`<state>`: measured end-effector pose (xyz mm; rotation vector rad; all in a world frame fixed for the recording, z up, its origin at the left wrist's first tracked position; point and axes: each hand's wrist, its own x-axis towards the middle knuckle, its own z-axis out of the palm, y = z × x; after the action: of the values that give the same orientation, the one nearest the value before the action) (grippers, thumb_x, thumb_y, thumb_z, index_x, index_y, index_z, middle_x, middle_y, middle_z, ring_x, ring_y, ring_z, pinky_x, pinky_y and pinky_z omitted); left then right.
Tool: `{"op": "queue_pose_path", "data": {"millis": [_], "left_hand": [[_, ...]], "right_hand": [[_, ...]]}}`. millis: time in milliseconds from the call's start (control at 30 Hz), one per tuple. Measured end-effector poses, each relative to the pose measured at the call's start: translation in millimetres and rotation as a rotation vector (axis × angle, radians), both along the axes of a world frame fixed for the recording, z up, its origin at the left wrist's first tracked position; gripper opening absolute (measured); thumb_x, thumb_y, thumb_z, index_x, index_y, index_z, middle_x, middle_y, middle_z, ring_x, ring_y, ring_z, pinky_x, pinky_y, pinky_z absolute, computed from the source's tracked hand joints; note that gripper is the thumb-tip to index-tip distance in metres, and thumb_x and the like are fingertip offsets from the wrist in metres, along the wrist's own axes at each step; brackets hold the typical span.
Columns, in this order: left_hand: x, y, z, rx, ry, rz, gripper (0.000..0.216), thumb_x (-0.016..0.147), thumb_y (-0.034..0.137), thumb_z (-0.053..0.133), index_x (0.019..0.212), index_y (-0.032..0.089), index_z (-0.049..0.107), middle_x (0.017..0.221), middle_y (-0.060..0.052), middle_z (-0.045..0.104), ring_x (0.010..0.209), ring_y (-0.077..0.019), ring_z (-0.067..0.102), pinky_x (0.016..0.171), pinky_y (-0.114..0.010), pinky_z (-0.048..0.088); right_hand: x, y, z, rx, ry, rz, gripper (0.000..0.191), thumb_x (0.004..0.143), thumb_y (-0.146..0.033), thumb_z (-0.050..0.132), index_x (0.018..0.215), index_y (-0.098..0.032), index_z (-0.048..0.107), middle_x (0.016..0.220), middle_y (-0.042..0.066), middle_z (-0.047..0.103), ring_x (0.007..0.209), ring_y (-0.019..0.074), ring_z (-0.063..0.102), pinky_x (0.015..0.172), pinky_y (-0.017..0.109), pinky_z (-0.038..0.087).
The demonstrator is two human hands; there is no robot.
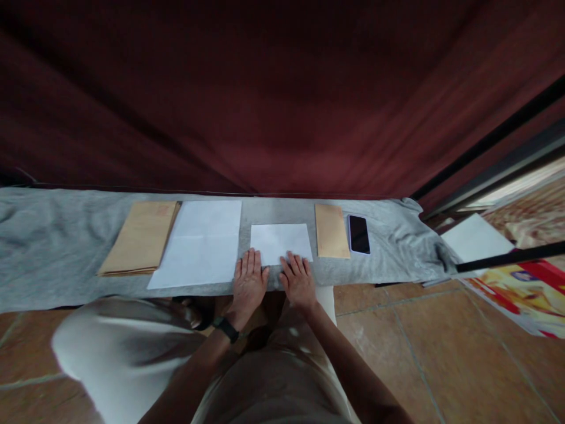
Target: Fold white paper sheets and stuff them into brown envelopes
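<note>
White paper (280, 238), tan envelope (332, 231), black lilac-edged phone (359, 234), grey cloth (392, 235), dark red curtain (273, 106)

Left hand (249, 284) palm down, fingers toward 12 o'clock; right hand (300, 287) palm down, fingers toward 11; left forearm (200, 358) from 7, right forearm (339, 353) from 5
</note>
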<state>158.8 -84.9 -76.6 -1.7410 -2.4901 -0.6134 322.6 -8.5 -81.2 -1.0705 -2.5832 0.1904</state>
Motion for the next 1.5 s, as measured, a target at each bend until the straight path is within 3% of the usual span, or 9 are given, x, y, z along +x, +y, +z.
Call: {"op": "queue_pose_path", "data": {"millis": [100,233,333,500,933,1200,1500], "left_hand": [[6,11,4.3,-0.019,0.006,-0.053,0.058,0.104,0.035,0.034,0.155,0.007,0.04,0.163,-0.02,0.037,0.156,-0.0325,0.025,0.126,-0.056,0.022],[13,38,10.3,-0.11,-0.015,-0.275,0.056,0.106,0.035,0.03,0.153,0.011,0.044,0.164,-0.013,0.039,0.156,-0.0287,0.026,0.127,-0.052,0.024],[13,58,13.4,-0.163,-0.025,-0.361,0.055,0.106,0.038,0.028,0.151,0.014,0.048,0.162,-0.01,0.042,0.155,-0.0273,0.029,0.127,-0.053,0.023],[5,79,13.4,-0.174,-0.012,-0.334,0.058,0.106,0.039,0.027,0.152,0.009,0.046,0.162,-0.013,0.042,0.154,-0.0239,0.031,0.127,-0.046,0.024],[-6,105,8.0,-0.199,0.021,-0.287,0.06,0.105,0.037,0.029,0.156,0.009,0.039,0.164,-0.013,0.037,0.156,-0.024,0.027,0.128,-0.046,0.02],[-9,104,8.5,-0.146,-0.007,-0.301,0.062,0.103,0.039,0.035,0.158,0.01,0.036,0.163,-0.016,0.038,0.156,-0.0259,0.027,0.127,-0.05,0.019],[-16,102,4.6,-0.139,0.004,-0.333,0.062,0.104,0.042,0.036,0.157,0.011,0.038,0.164,-0.015,0.037,0.156,-0.0258,0.026,0.128,-0.047,0.019]], "right_hand": [[1,0,0.0,-0.01,-0.013,0.02,0.046,0.107,-0.036,0.045,0.152,-0.025,0.05,0.163,0.007,0.042,0.15,0.0267,0.037,0.124,0.05,0.024],[3,1,-1.6,-0.013,-0.02,0.039,0.045,0.105,-0.032,0.047,0.148,-0.02,0.053,0.162,0.01,0.043,0.151,0.0279,0.035,0.124,0.052,0.023],[1,0,-1.6,-0.013,-0.025,0.03,0.045,0.105,-0.032,0.048,0.147,-0.017,0.054,0.158,0.012,0.047,0.149,0.0295,0.037,0.125,0.056,0.02],[-1,-1,-0.8,-0.022,-0.01,0.003,0.042,0.104,-0.035,0.05,0.143,-0.021,0.058,0.154,0.011,0.053,0.146,0.0301,0.042,0.124,0.057,0.02],[-3,0,-2.2,-0.03,0.021,-0.012,0.043,0.104,-0.035,0.048,0.145,-0.023,0.056,0.158,0.009,0.048,0.145,0.0302,0.042,0.125,0.06,0.015],[-2,0,3.5,-0.058,0.018,-0.006,0.043,0.105,-0.034,0.047,0.146,-0.024,0.056,0.158,0.01,0.048,0.146,0.03,0.041,0.124,0.061,0.017],[14,0,8.6,-0.098,-0.011,0.063,0.04,0.106,-0.031,0.046,0.145,-0.028,0.057,0.159,0.006,0.048,0.146,0.0251,0.042,0.126,0.052,0.019]]}}
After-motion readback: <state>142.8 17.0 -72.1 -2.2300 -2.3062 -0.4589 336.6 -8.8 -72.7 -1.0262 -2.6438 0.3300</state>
